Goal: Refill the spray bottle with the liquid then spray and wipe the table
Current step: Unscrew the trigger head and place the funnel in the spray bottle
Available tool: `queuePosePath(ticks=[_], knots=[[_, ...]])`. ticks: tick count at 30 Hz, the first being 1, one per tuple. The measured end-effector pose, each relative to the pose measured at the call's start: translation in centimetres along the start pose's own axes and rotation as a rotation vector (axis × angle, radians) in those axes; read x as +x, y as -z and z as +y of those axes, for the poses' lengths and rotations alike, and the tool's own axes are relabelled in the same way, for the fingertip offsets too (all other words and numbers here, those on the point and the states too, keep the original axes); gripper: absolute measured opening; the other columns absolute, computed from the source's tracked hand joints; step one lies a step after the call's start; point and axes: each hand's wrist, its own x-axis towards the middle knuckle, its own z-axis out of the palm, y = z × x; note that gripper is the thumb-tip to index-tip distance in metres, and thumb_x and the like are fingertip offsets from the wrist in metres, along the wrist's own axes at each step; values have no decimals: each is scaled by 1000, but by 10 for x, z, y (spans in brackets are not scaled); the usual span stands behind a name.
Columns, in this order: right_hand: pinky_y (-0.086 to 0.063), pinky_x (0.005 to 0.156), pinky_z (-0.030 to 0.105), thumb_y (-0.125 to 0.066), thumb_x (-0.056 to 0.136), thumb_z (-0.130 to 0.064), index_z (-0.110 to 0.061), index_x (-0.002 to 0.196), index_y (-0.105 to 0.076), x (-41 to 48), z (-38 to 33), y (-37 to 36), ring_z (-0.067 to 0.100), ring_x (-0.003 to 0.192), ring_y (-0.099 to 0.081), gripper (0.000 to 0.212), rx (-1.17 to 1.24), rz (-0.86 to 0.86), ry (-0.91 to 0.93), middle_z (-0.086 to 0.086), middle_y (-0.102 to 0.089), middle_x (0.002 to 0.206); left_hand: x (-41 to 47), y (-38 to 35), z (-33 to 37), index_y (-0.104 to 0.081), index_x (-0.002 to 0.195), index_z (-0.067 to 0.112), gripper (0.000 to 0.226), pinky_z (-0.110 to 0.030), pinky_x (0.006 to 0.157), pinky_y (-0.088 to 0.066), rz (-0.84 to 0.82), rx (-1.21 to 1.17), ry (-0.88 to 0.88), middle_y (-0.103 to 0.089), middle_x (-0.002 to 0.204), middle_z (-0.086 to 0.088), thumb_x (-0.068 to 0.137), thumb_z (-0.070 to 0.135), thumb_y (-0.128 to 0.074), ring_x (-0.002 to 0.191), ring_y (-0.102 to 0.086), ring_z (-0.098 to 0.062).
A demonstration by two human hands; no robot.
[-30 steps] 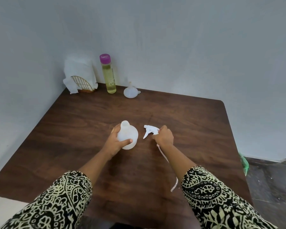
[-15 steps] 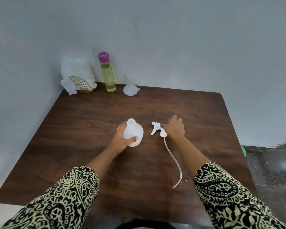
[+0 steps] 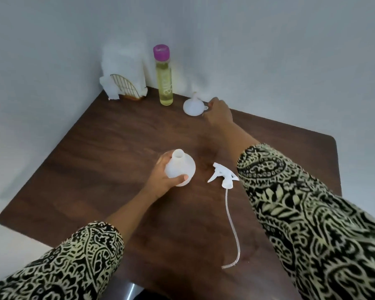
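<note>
**Now: left hand [image 3: 163, 180] on the open spray bottle [image 3: 180, 168], right hand [image 3: 219, 113] at the funnel [image 3: 192, 106]**

Taking the table [image 3: 95, 161] as a clock face with 12 o'clock at the far edge, the white spray bottle stands upright near the centre, its neck open. The left hand holds it from the 8 o'clock side. The fingers [image 3: 164, 160] are curled around the far side and the thumb presses the near side, so they are clamped on the bottle.

At the bottle's 3 o'clock, near but not touching, the white spray head [image 3: 223, 175] lies on the table. Its thin clear tube [image 3: 233, 224] runs toward 6 o'clock and curves near the front edge.

The right arm, in a black and cream patterned sleeve [image 3: 290, 202], is stretched toward 12 o'clock. The right hand is just beside the small white funnel, at its 3 o'clock, where a little tab [image 3: 205, 108] sticks out. The funnel sits wide mouth down, spout up. The hand shows only its back and is blurred, so I cannot tell if its fingers are apart or closed on the tab.

At 11 o'clock, in the far corner, stands a tall bottle of yellow liquid [image 3: 165, 87] with a purple cap [image 3: 161, 50] on. At its 9 o'clock a gold wire holder [image 3: 127, 88] keeps white paper napkins [image 3: 121, 59].
</note>
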Motion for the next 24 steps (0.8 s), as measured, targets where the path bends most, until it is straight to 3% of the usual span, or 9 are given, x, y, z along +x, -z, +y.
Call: queuePosePath(ticks=[8, 13, 17, 20, 24], knots=[[-44, 91, 38, -49, 92, -8, -13, 136, -39, 74, -12, -21, 34, 113, -53, 46, -205, -70, 208, 17, -48, 128, 8, -3, -4, -45, 134, 38, 80, -38, 104, -45, 14, -53, 19, -43, 138, 13, 63, 46, -80, 124, -45, -5], [-42, 86, 33, -49, 93, -7, -8, 121, -51, 92, -16, -26, 32, 108, -54, 28, -231, -16, 287, 16, -54, 119, 8, -2, -1, -44, 135, 37, 77, -32, 100, -48, -1, -54, 29, -43, 135, 15, 68, 33, -81, 121, -45, -1], [-43, 81, 32, -53, 91, -5, -3, 109, -58, 87, -19, -22, 32, 102, -57, 19, -235, 10, 331, 17, -60, 110, 8, 1, 0, -44, 135, 37, 77, -33, 100, -47, -14, -49, 17, -44, 135, 14, 68, 34, -81, 122, -46, -6], [-42, 78, 31, -57, 87, -6, -3, 101, -59, 71, -20, -11, 30, 97, -58, 15, -113, 78, 310, 14, -63, 102, 7, 2, 1, -45, 134, 38, 78, -34, 101, -47, -21, -62, 12, -44, 135, 14, 66, 38, -82, 122, -47, -5], [-45, 73, 27, -62, 81, -8, -8, 87, -58, 21, -25, 17, 20, 78, -59, 7, 240, 211, 200, 0, -60, 80, 0, 6, 1, -47, 132, 41, 77, -32, 102, -46, -62, -79, 25, -45, 136, 15, 64, 38, -83, 123, -47, -6]])
